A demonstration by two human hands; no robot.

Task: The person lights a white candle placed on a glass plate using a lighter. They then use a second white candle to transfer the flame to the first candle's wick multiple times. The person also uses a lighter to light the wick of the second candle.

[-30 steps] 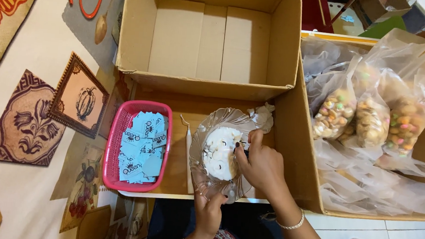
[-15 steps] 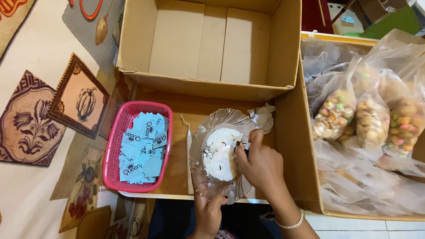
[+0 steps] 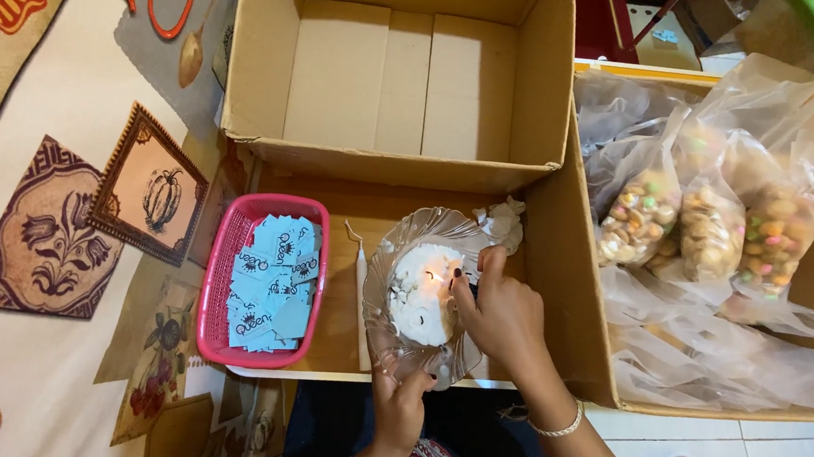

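A clear scalloped glass dish (image 3: 388,256) sits on a cardboard flap in front of me. It holds a white lump of wax (image 3: 416,301) with a small flame (image 3: 436,276) burning on it. My right hand (image 3: 504,314) grips the dish's right rim, fingertips curled close to the flame. My left hand (image 3: 401,405) holds the dish's near rim from below. A thin white candle stick (image 3: 359,287) lies just left of the dish.
A pink basket (image 3: 214,282) of blue paper tags stands left of the dish. Behind is an open cardboard box (image 3: 393,151). A box at right (image 3: 565,297) holds clear bags of coloured snacks (image 3: 704,221). Crumpled white paper (image 3: 503,221) lies behind the dish.
A small flame now shows on the wax. My right hand's fingertips have shifted slightly on the dish's rim; the left hand stays put.
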